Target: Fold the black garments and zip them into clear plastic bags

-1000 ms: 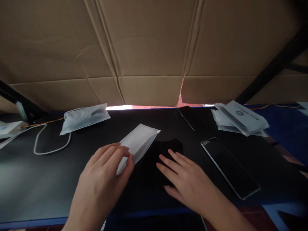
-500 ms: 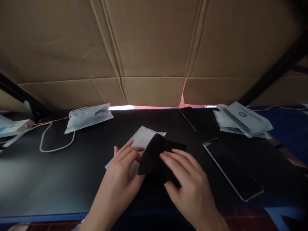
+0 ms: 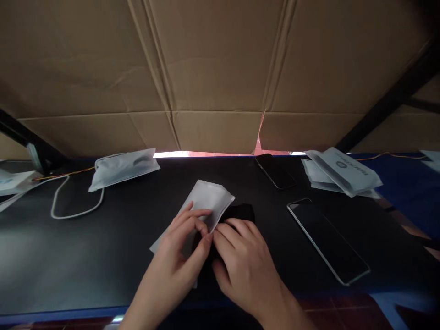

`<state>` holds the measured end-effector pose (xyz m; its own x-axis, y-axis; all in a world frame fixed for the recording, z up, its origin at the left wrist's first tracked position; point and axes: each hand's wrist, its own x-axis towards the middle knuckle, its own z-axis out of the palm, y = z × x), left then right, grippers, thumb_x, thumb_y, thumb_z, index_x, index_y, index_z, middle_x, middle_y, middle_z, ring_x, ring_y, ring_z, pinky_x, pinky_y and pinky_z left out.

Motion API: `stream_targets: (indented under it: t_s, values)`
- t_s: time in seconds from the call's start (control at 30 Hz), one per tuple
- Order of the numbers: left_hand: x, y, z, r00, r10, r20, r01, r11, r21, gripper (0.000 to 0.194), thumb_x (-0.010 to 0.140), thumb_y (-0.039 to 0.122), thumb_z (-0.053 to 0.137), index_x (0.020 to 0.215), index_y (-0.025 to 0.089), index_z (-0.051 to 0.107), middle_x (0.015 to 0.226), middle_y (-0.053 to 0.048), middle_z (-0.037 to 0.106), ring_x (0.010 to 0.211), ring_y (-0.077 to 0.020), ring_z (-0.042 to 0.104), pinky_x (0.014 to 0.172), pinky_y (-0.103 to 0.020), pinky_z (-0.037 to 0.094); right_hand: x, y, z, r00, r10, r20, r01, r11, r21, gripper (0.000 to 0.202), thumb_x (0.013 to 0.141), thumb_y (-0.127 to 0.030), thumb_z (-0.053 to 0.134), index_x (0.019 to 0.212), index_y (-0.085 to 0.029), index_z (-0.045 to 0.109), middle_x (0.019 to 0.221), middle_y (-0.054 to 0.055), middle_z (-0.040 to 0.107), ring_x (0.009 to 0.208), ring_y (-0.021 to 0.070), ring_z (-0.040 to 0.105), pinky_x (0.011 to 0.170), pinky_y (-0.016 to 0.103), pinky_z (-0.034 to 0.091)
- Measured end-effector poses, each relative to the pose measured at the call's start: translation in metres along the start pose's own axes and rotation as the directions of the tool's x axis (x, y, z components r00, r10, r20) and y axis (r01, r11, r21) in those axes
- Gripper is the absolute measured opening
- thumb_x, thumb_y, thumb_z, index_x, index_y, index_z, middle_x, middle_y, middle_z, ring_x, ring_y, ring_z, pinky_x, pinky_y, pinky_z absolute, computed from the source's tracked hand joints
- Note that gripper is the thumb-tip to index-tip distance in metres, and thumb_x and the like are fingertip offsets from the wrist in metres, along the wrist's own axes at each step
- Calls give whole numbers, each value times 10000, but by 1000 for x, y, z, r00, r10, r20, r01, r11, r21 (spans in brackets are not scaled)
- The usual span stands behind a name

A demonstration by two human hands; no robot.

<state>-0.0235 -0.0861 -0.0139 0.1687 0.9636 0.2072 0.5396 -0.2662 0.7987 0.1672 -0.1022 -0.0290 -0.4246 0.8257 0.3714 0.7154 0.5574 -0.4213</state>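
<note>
White and frosted, a flat plastic pouch (image 3: 206,206) lies at the middle of the matte black counter (image 3: 103,256), with a soft black cloth item (image 3: 240,213) tucked against its right edge and partly hidden beneath both hands. The left hand (image 3: 178,250) pinches the near lip of the pouch, its fingers (image 3: 197,219) closed narrowly on the thin film. The right hand (image 3: 242,259) meets it fingertip to fingertip, curled and gripping the black item just at the pouch's edge; how much of the item lies inside the pouch cannot be told.

By its look the pouch is light, limp and slippery, likely to buckle unless held at the lip on both sides. The black item appears soft and foldable, best gripped at a bunched edge rather than pressed flat.

To the right, apart from the hands, a dark smartphone with a silver rim (image 3: 328,240) lies face up, and a second black phone (image 3: 275,170) rests near the counter's far edge. A stack of pale printed pouches (image 3: 342,172) sits at far right; another filled pale pouch (image 3: 122,167) and a looped white cable (image 3: 74,206) lie at left. Brown corrugated cardboard (image 3: 213,68) walls off the back.
</note>
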Motion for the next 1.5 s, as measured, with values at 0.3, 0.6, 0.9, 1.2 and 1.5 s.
stream_targets:
  t_s: [0.3,0.6,0.9,1.2,1.5]
  values:
    - [3,-16,-29,985,-21,-172,31,998,56,264,1047,513,603,942,283,675,1362,-39,802,1484,-325,621,1123,-451,597,-9,3,-8,988,-10,153,5,999,33,293,946,-153,700,1228,-226,734,1296,39,800,1193,294,696,1002,482,562]
    - [-1,-29,-33,982,184,-51,-120,803,584,240,1110,388,440,1142,256,639,992,-37,852,652,-242,809,546,-304,590,-13,22,-29,933,352,-77,-295,870,396,258,1056,-223,572,1251,-284,730,1216,39,790,1111,227,754,954,389,616]
    - [6,-44,-22,965,251,72,-238,734,636,311,1032,159,405,1128,242,689,1094,-75,767,970,-303,797,1188,-793,441,-10,17,-21,904,415,-105,-327,828,456,212,1101,-303,563,1215,-269,738,1208,60,792,1099,221,766,934,357,634]
    - [4,-28,-10,969,249,-8,-182,729,660,475,1041,113,402,1497,185,515,1278,-144,624,968,-283,776,763,-421,694,-11,-3,-9,872,224,-434,-105,954,281,363,994,-140,573,1330,-238,669,1296,82,775,1215,252,739,1021,419,617]
    - [-1,-21,-6,965,253,68,-258,873,413,1082,801,-21,471,1761,389,187,1431,-118,549,1274,-281,700,980,-440,676,2,-12,22,991,85,-107,-88,996,-30,452,916,-36,595,1333,-183,687,1448,83,758,1305,321,670,1033,496,569]
